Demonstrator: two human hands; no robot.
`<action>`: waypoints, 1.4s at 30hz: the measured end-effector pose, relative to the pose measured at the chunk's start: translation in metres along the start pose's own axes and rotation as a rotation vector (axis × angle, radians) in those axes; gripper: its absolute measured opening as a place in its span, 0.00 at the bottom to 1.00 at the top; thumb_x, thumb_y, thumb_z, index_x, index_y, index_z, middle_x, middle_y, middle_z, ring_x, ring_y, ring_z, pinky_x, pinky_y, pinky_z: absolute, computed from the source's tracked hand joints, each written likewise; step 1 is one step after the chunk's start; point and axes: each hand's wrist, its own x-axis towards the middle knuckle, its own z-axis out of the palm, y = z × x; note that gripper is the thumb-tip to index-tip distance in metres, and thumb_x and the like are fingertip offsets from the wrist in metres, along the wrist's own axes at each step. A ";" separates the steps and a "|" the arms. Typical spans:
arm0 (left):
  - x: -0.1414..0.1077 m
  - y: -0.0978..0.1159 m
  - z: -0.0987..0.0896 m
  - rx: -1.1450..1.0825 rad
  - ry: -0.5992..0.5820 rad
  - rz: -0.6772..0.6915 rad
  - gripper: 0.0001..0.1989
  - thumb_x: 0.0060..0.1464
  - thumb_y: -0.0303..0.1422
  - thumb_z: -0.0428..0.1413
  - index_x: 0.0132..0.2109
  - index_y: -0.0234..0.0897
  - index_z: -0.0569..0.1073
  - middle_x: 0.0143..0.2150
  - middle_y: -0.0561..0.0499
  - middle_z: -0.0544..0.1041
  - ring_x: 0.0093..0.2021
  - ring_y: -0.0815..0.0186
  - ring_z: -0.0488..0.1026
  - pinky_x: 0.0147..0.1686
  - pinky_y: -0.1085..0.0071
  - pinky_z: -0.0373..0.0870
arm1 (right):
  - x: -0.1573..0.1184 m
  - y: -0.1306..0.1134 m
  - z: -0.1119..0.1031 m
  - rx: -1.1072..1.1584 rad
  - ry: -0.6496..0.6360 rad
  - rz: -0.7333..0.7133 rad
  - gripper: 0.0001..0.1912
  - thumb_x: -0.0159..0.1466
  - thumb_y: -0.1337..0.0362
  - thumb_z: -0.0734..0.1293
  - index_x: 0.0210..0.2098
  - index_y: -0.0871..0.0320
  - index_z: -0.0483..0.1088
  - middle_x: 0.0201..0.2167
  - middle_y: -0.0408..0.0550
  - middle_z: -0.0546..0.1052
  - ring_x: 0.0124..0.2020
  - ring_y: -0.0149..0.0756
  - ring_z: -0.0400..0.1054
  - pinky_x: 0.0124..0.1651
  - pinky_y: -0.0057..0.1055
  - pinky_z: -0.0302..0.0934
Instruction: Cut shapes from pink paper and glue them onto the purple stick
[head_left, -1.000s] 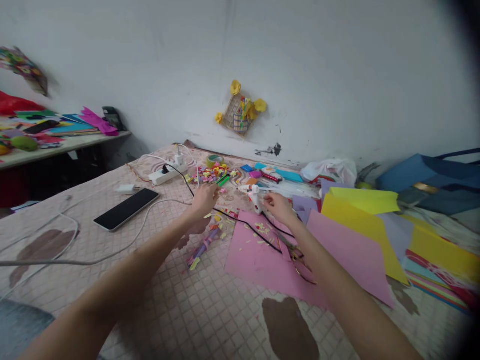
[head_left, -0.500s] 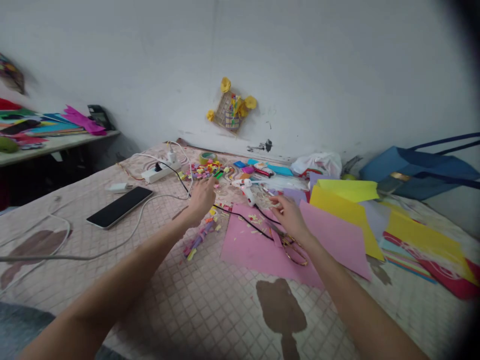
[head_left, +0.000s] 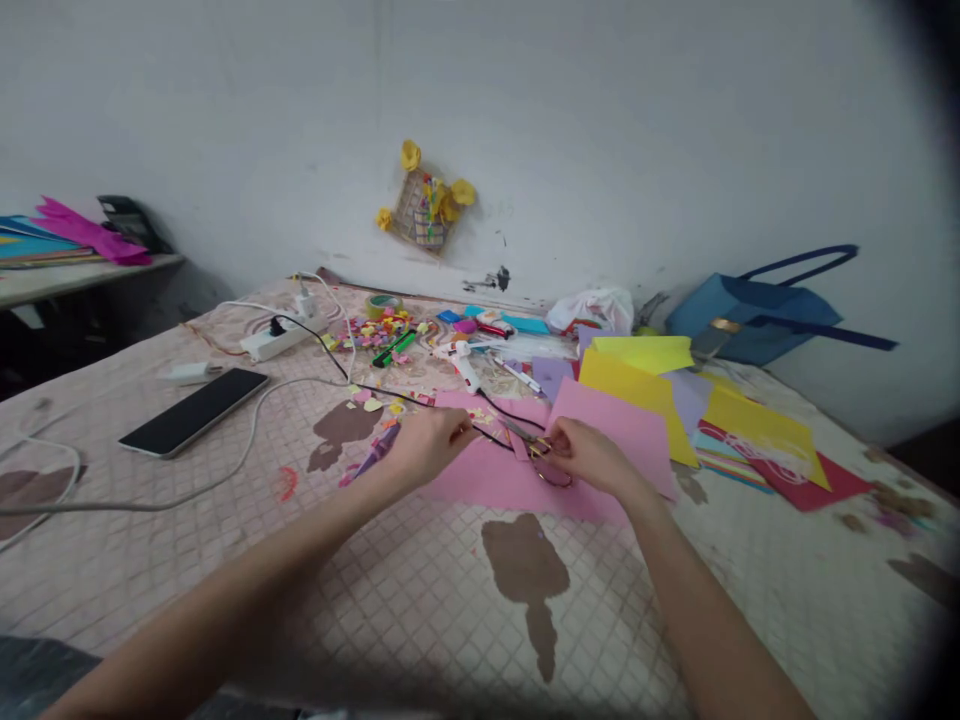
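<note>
Right fingers curled at scissors on the pink sheet, left fingers curled over it; we couldn't confirm grips. Likely scissors pickup, needing cord clearance.

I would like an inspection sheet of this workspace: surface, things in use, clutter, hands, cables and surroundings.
Surface: pale checked tablecloth with brown patches.
Things in use: gold-handled metal scissors on a flat pink paper sheet; white glue gun beyond.
Clutter: small multicoloured paper scraps, black-screened flat phone.
Hands: right hand at the scissors' handles; left hand at the sheet's left side; grips unclear.
Cables: black cable from white power strip crosses onto the sheet; grey cable passes near the phone.
Surroundings: white wall with woven hanging; blue bag.
</note>
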 end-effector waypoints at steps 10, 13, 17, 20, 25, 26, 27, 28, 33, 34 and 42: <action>-0.032 0.025 0.035 -0.230 -0.165 0.339 0.08 0.57 0.29 0.48 0.41 0.35 0.71 0.37 0.48 0.76 0.35 0.67 0.71 0.36 0.74 0.65 | -0.006 0.007 0.001 0.071 -0.076 -0.027 0.09 0.56 0.59 0.64 0.32 0.55 0.60 0.25 0.41 0.71 0.25 0.32 0.63 0.25 0.25 0.51; -0.035 0.027 0.037 -0.234 -0.203 0.402 0.09 0.57 0.29 0.48 0.41 0.34 0.71 0.37 0.47 0.76 0.36 0.66 0.71 0.37 0.74 0.65 | -0.009 0.009 -0.010 0.097 -0.055 -0.064 0.08 0.57 0.59 0.63 0.30 0.55 0.59 0.24 0.40 0.69 0.25 0.32 0.63 0.26 0.26 0.53; -0.035 0.025 0.039 -0.224 -0.223 0.436 0.08 0.57 0.28 0.48 0.41 0.34 0.71 0.37 0.47 0.75 0.36 0.66 0.71 0.36 0.74 0.64 | -0.010 0.015 -0.017 0.243 -0.089 -0.019 0.09 0.58 0.58 0.63 0.33 0.55 0.60 0.25 0.41 0.70 0.24 0.32 0.65 0.25 0.27 0.58; -0.034 0.023 0.039 -0.242 -0.239 0.452 0.08 0.57 0.28 0.48 0.41 0.35 0.71 0.37 0.47 0.75 0.37 0.66 0.71 0.37 0.73 0.64 | -0.008 0.020 -0.016 0.321 -0.082 0.042 0.11 0.57 0.56 0.64 0.36 0.55 0.61 0.27 0.44 0.73 0.25 0.33 0.68 0.24 0.27 0.60; -0.034 0.023 0.039 -0.267 -0.230 0.462 0.07 0.56 0.27 0.50 0.41 0.35 0.70 0.36 0.48 0.74 0.37 0.67 0.70 0.37 0.74 0.64 | -0.002 0.031 -0.016 0.105 0.074 0.028 0.14 0.55 0.55 0.66 0.36 0.55 0.62 0.27 0.44 0.73 0.26 0.34 0.68 0.25 0.27 0.59; -0.034 0.023 0.039 -0.264 -0.216 0.453 0.07 0.54 0.26 0.50 0.40 0.35 0.70 0.36 0.48 0.73 0.36 0.67 0.69 0.36 0.74 0.64 | -0.002 0.034 -0.017 0.048 0.109 0.037 0.14 0.55 0.54 0.66 0.36 0.55 0.62 0.27 0.44 0.73 0.26 0.34 0.68 0.26 0.27 0.58; -0.034 0.023 0.039 -0.260 -0.198 0.441 0.07 0.53 0.25 0.50 0.40 0.35 0.70 0.35 0.48 0.72 0.36 0.67 0.69 0.36 0.74 0.64 | -0.001 0.038 -0.017 0.001 0.142 0.054 0.13 0.56 0.54 0.65 0.35 0.55 0.61 0.26 0.44 0.73 0.26 0.34 0.68 0.26 0.26 0.57; -0.035 0.023 0.039 -0.256 -0.177 0.426 0.08 0.51 0.23 0.50 0.39 0.35 0.70 0.35 0.48 0.71 0.35 0.67 0.69 0.35 0.74 0.64 | -0.001 0.042 -0.018 -0.037 0.173 0.075 0.12 0.57 0.54 0.64 0.34 0.55 0.61 0.26 0.44 0.73 0.26 0.34 0.68 0.25 0.26 0.56; -0.038 0.021 0.040 -0.248 -0.133 0.374 0.14 0.49 0.18 0.45 0.39 0.35 0.69 0.37 0.48 0.70 0.33 0.69 0.68 0.32 0.74 0.63 | -0.003 0.064 -0.018 -0.137 0.282 0.178 0.08 0.57 0.58 0.63 0.31 0.56 0.62 0.22 0.45 0.70 0.24 0.37 0.64 0.24 0.28 0.51; -0.038 0.021 0.041 -0.245 -0.137 0.366 0.14 0.50 0.19 0.45 0.40 0.35 0.69 0.37 0.48 0.70 0.33 0.69 0.68 0.33 0.74 0.63 | -0.003 0.066 -0.018 -0.150 0.293 0.186 0.07 0.57 0.59 0.63 0.31 0.56 0.63 0.22 0.46 0.70 0.25 0.38 0.64 0.25 0.29 0.52; -0.038 0.019 0.037 -0.259 -0.230 0.381 0.08 0.54 0.26 0.48 0.41 0.34 0.69 0.35 0.48 0.71 0.32 0.68 0.68 0.32 0.74 0.63 | 0.000 0.010 -0.004 -0.097 0.215 -0.142 0.13 0.55 0.63 0.67 0.41 0.54 0.67 0.40 0.49 0.72 0.46 0.42 0.64 0.47 0.35 0.57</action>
